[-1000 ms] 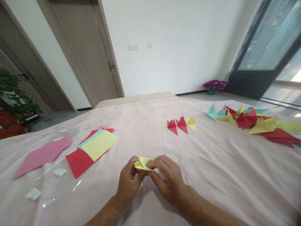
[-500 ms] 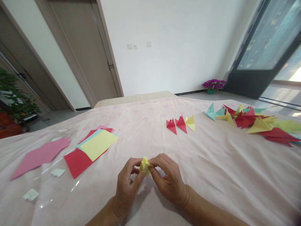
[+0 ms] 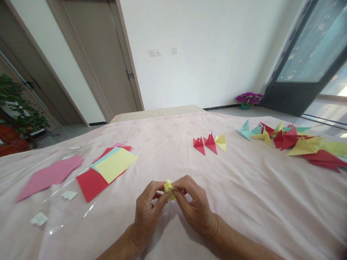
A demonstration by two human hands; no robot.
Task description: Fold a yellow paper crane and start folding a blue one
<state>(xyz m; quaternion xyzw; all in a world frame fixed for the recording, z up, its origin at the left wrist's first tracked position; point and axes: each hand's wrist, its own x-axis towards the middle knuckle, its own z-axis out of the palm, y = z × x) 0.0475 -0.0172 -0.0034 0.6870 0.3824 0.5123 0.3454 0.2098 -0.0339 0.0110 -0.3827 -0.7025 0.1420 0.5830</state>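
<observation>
A small piece of folded yellow paper is held up between both hands, just above the cloth. My left hand pinches its left side between thumb and fingers. On the other side, my right hand grips its right edge with thumb and forefinger. The fingers cover much of the paper, so its exact folds are hard to make out. Beyond the hands stand two red folded paper birds and a yellow folded piece in a short row.
Flat coloured paper sheets overlap at left, beside pink paper and white scraps. A pile of folded paper birds lies at right. The pale pink tablecloth has wrinkles.
The view has shifted slightly, so the table things sit a little further right. Both hands keep hold of the folded yellow paper, with only slight finger movement.
</observation>
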